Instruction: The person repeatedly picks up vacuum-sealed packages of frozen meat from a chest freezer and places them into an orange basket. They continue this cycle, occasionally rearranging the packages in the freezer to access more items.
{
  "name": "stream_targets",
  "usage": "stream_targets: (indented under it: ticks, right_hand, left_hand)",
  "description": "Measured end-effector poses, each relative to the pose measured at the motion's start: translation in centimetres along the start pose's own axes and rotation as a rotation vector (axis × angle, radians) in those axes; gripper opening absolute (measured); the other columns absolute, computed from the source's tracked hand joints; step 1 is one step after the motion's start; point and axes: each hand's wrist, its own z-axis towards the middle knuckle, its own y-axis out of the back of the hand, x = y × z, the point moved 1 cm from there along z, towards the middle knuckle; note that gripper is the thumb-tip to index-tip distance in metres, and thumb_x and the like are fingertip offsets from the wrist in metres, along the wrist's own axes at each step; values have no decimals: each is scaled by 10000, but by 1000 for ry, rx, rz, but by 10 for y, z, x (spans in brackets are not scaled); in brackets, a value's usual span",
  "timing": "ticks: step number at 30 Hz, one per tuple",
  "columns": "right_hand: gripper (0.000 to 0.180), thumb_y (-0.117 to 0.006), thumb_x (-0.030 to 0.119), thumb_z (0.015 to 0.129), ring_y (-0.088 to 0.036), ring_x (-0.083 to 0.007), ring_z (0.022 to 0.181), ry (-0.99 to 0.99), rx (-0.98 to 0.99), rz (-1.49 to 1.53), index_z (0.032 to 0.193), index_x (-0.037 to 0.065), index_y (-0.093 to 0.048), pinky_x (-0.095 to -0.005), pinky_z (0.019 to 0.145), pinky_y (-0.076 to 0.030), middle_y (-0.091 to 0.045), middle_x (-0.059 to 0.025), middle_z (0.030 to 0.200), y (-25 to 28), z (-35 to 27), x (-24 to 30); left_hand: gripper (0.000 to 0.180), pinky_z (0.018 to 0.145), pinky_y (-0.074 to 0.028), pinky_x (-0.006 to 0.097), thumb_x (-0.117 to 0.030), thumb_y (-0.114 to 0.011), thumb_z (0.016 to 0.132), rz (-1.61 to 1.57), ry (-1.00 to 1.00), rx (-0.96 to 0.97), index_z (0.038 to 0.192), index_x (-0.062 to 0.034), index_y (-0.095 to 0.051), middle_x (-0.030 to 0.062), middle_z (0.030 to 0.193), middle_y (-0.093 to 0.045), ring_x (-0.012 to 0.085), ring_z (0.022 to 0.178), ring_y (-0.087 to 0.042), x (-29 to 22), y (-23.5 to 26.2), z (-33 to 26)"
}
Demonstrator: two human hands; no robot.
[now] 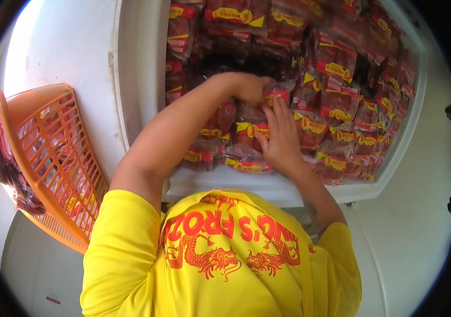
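Note:
A white chest [141,63] is filled with rows of clear plastic packets of reddish-brown meat with red and yellow labels. My left hand [249,87] reaches in from the left, its fingers curled against the edge of one packet [278,97] that stands near the middle. Part of that grip is hidden behind the hand. My right hand [282,138] rests on the same packet and the one below it [249,132], palm down with fingers stretched out. Just beyond my left hand lies a dark gap [236,62] between the packets.
An orange slatted basket [51,153], also loaded with packets, stands tilted at the left, beside the chest. Some packets [3,158] bulge over its rim. The chest's raised white rim [288,196] runs between my body and the packets.

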Motion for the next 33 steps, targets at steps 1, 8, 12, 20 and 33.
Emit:
stream_targets:
  ticks: [1,8,12,20,33]
  right_hand:
    - [629,-687,267,832,-358,-373,1342,6,7,6,1364,48,-433,-481,1101,-281,-425,-186,1402,1,0,1]
    - [611,-651,330,864,-439,-374,1279,-53,-69,134,1366,55,-437,-479,1110,-282,-488,-200,1355,37,21,-24]
    - [621,-620,394,882,-506,-346,1208,46,63,-59,1360,36,-449,-489,1118,-265,-552,-204,1267,33,63,-49]
    - [629,-531,476,918,-455,-327,1286,-36,325,-115,1296,-24,-482,-472,1170,-176,-552,-199,1285,18,54,-61]
    - [599,-643,363,883,-421,-325,1321,-88,186,312,1390,95,-472,-422,1082,-348,-463,-145,1423,51,68,-69]
  left_hand:
    - [861,952,-451,414,-455,-687,758,-9,-2,-47,1460,-93,-345,224,1266,-585,359,1150,-580,0,-2,-3]
    - [852,1018,-370,493,-655,-512,859,223,25,-46,1423,-33,-364,266,1237,-588,394,1184,-551,-5,-18,-3]
    - [983,1082,-299,508,-736,-552,779,202,-2,-96,1406,0,-370,260,1206,-606,385,1202,-539,1,-23,-2]
    - [1230,1079,-292,552,-794,-655,613,176,152,-286,1455,17,-274,284,1234,-578,396,1212,-526,2,-32,-5]
    - [686,1092,-312,424,-585,-402,958,-154,-31,-477,1450,-106,-389,208,1388,-497,344,1328,-427,0,-1,-11]
